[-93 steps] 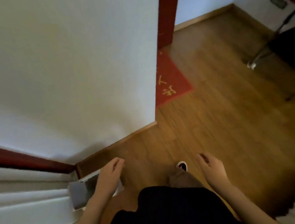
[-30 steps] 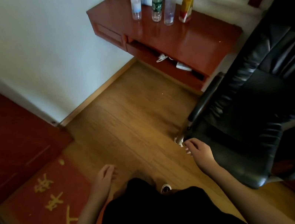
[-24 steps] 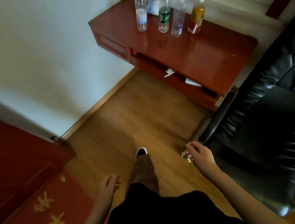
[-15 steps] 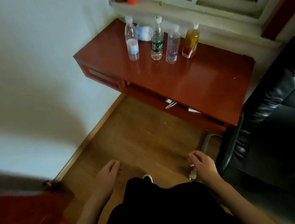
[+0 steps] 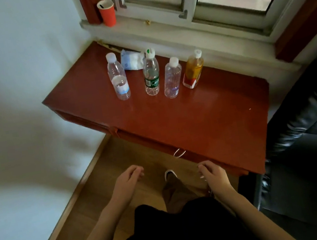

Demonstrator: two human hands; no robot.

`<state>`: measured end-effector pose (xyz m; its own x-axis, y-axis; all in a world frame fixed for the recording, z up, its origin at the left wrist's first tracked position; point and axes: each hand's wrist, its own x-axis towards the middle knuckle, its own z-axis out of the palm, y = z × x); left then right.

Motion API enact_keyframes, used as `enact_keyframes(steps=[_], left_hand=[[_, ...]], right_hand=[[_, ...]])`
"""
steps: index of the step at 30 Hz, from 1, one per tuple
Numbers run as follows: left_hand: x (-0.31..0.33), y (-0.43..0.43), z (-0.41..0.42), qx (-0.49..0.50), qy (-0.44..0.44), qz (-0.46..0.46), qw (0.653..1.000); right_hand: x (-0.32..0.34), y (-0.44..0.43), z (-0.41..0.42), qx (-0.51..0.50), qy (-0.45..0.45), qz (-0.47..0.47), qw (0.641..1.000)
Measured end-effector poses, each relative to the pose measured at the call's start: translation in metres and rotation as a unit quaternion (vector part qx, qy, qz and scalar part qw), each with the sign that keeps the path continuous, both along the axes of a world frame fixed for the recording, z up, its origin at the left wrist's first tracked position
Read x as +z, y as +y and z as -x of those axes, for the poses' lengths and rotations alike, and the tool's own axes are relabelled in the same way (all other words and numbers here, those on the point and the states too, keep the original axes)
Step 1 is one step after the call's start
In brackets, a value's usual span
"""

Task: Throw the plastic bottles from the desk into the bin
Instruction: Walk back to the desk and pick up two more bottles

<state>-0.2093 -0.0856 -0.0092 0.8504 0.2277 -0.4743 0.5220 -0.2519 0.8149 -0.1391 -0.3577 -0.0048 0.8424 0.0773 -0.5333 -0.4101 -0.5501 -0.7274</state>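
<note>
On the red desk by the window, four plastic bottles stand in a row. The person has walked over from the doorway, so the bottles are now close enough to reach for. Left hand and right hand hang loose and hold nothing. No bin shows yet.

Wide bare stretch of red desk left open in front of four bottles, standing upright in row near back, small gaps between them. White packet tucked behind left two. Way blocked by wall on left, black chair on right. Both hands held low, before desk edge, empty.
</note>
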Motion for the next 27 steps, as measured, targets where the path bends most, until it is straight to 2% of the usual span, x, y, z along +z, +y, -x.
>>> enact_keyframes(steps=[13, 16, 21, 27], left_hand=[[0.027, 0.03, -0.237, 0.033, -0.018, -0.02, 0.999], [0.018, 0.034, -0.283, 0.05, -0.021, 0.014, 0.998], [-0.014, 0.042, -0.352, 0.032, -0.042, -0.062, 0.997], [-0.017, 0.04, -0.375, 0.049, -0.055, -0.038, 0.997]], right_hand=[[0.013, 0.074, -0.238, 0.041, -0.081, -0.029, 0.996], [0.001, 0.09, -0.273, 0.043, -0.096, -0.024, 0.994], [-0.02, 0.112, -0.312, 0.029, -0.114, -0.027, 0.993], [-0.03, 0.119, -0.325, 0.014, -0.113, -0.05, 0.992]])
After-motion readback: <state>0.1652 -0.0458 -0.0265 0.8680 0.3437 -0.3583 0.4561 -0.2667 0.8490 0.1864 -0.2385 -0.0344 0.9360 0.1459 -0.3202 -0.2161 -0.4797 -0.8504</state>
